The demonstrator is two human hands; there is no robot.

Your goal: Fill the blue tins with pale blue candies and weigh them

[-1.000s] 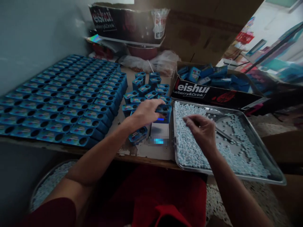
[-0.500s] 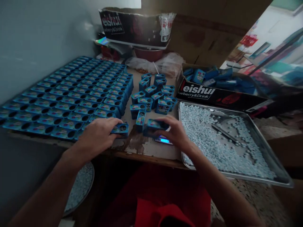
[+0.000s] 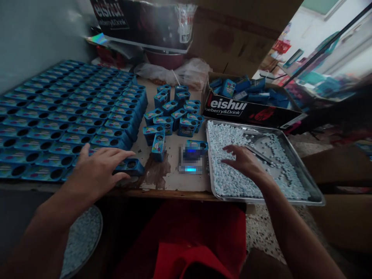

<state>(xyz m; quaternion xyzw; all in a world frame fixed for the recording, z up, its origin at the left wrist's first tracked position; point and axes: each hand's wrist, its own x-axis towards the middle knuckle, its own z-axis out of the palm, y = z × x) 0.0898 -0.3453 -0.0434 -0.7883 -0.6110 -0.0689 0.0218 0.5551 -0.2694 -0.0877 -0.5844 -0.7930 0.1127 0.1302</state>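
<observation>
My left hand (image 3: 93,172) is over the near edge of the block of blue containers, fingers spread. Between its thumb and forefinger stands a small blue plastic container (image 3: 135,166) with a round dark opening, at the end of the front row. My right hand (image 3: 244,159) hovers above the metal tray (image 3: 315,199) of small pale-blue pellets (image 3: 232,178), its fingers apart and nothing in them. A lit digital scale (image 3: 190,169), partly blurred out, lies left of the tray. Another blue container (image 3: 200,145) is at the scale, its lower part obscured.
Rows of blue containers (image 3: 69,124) cover the left of the table. Several loose ones (image 3: 171,112) stand mid-table. A metal scoop-like strip (image 3: 260,155) lies in the tray. Behind it is a carton (image 3: 250,112) of containers. A round vessel of pellets (image 3: 83,236) sits below left.
My right hand has let go of its container at the scale and moved right over the tray. My left hand has moved left with its container to the front row and opened. The view has shifted.
</observation>
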